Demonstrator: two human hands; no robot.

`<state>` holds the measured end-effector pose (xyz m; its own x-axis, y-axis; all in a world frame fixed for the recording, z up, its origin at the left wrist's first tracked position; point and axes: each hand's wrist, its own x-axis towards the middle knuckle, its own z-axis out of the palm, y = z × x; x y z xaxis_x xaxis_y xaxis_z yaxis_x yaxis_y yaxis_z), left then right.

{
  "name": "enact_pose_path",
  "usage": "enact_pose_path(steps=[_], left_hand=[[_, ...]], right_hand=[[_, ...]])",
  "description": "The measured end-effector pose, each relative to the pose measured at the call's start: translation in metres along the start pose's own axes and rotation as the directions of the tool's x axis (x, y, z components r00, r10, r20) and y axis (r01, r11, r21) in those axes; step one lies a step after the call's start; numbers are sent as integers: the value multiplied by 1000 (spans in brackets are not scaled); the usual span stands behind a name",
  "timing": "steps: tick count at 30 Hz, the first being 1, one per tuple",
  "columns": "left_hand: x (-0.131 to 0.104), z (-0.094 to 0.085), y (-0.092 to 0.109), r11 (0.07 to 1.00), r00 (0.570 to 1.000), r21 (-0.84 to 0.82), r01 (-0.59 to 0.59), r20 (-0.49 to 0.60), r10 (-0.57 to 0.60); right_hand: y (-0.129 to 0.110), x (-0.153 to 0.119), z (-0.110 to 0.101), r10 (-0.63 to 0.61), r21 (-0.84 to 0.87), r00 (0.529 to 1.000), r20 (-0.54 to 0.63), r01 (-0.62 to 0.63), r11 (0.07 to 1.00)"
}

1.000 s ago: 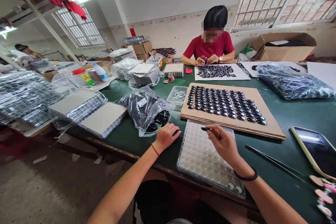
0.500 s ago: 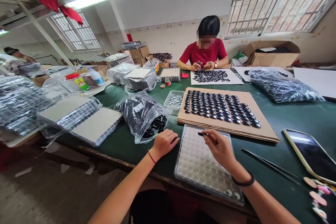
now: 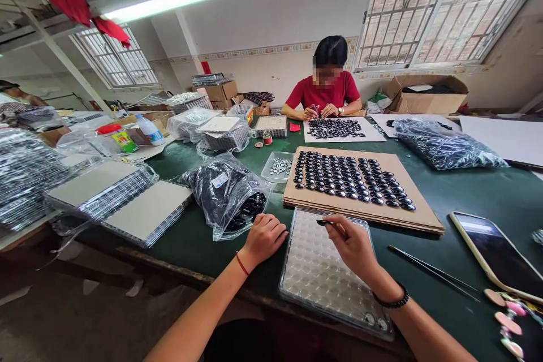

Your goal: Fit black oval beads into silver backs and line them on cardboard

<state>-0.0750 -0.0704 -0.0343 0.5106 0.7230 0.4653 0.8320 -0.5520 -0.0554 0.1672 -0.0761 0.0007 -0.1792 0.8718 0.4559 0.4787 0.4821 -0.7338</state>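
My right hand point(image 3: 351, 243) hovers over a clear dimpled plastic tray point(image 3: 316, 271) at the table's near edge and pinches a thin dark tool point(image 3: 326, 223) whose tip points left. My left hand point(image 3: 263, 237) rests curled on the green table beside the tray's left side, close to the open mouth of a plastic bag of black oval stones point(image 3: 231, 195). Whether the left hand holds anything is hidden. Beyond the tray lies a cardboard sheet point(image 3: 418, 212) covered with rows of black stones.
A small clear box of silver pieces point(image 3: 278, 166) sits left of the cardboard. Tweezers point(image 3: 428, 267) and a phone point(image 3: 494, 253) lie to the right. A person in a red shirt point(image 3: 324, 90) works across the table. Stacked wrapped trays point(image 3: 123, 195) fill the left.
The camera has tilted upward, so everything sits lower in view. My hands have stayed in the same places over the tray and beside the bag.
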Motion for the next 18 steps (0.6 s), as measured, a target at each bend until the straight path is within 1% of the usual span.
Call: enact_pose_path(steps=[10, 18], left_hand=[[1, 0, 1, 999, 998, -35, 33, -60, -35], [1, 1, -1, 995, 993, -20, 101, -54, -102]], right_hand=[[-1, 0, -1, 15, 28, 1000, -1, -15, 999], [1, -1, 0, 18, 16, 1000, 10, -19, 1000]])
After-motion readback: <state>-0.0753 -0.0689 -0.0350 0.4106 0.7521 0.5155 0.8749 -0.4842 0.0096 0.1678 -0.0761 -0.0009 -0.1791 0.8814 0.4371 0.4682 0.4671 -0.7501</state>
